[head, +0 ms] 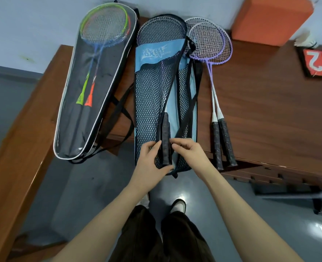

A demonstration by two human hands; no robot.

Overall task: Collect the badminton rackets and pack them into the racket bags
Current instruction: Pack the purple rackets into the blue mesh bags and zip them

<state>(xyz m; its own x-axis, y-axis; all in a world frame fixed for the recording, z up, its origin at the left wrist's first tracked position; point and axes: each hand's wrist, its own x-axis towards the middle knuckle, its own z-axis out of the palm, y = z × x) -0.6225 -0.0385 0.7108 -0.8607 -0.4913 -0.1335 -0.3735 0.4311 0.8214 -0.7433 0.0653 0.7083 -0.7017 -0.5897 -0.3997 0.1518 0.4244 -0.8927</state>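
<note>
A blue mesh racket bag [152, 95] lies across the brown table, its lower end hanging over the front edge. A racket with a black grip [165, 140] sits inside it, handle toward me. My left hand [150, 163] pinches the mesh edge beside the grip. My right hand [189, 153] pinches the bag's other edge next to the grip. Two purple rackets [210, 42] lie loose on the table to the right, black handles [222, 144] over the edge. On the left, a clear-fronted black bag [107, 76] holds a green and an orange racket.
An orange block [270, 19] stands at the back right beside a shuttlecock [306, 39] and a red number flip board [321, 63]. The table [270, 103] has a side wing [20, 133] on the left. Black bag straps [122, 110] trail between the bags. My feet stand on grey floor.
</note>
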